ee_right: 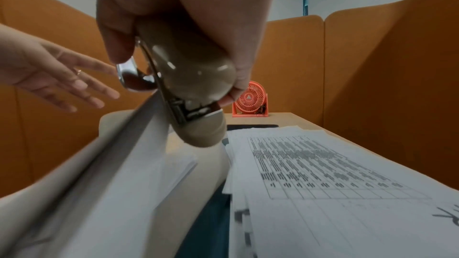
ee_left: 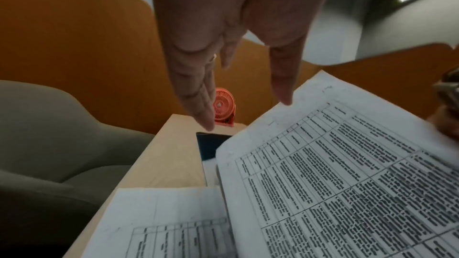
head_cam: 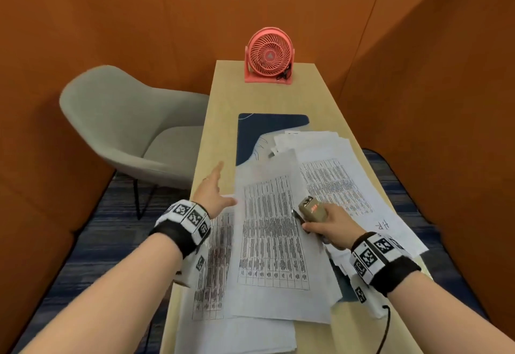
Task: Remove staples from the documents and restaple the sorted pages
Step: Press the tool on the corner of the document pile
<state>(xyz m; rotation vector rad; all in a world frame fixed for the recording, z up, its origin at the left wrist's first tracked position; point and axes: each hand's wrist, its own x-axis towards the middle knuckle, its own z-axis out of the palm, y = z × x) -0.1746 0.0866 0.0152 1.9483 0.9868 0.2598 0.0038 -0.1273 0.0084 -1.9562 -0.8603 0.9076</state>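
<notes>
Two hands work: the right hand [head_cam: 331,224] grips a beige stapler [head_cam: 311,210] clamped on a lifted printed sheet [head_cam: 271,231] mid-worktop, the left hand [head_cam: 213,190] hovers spread. Restapling seems underway; next, squeeze firmly.

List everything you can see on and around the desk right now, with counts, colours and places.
Pale wooden desk: one, centre.
Pink desk fan: one, far end of desk.
Dark blue mat: one, under the papers.
White printed table sheets: many, loosely spread over near half of desk.
Grey upholstered chair: one, left of desk.
Orange partition walls: around the desk.
Beige stapler: one, gripped over the papers.
Left hand: fingers straight, at the papers' left edge.
Right hand: holds the stapler.
</notes>
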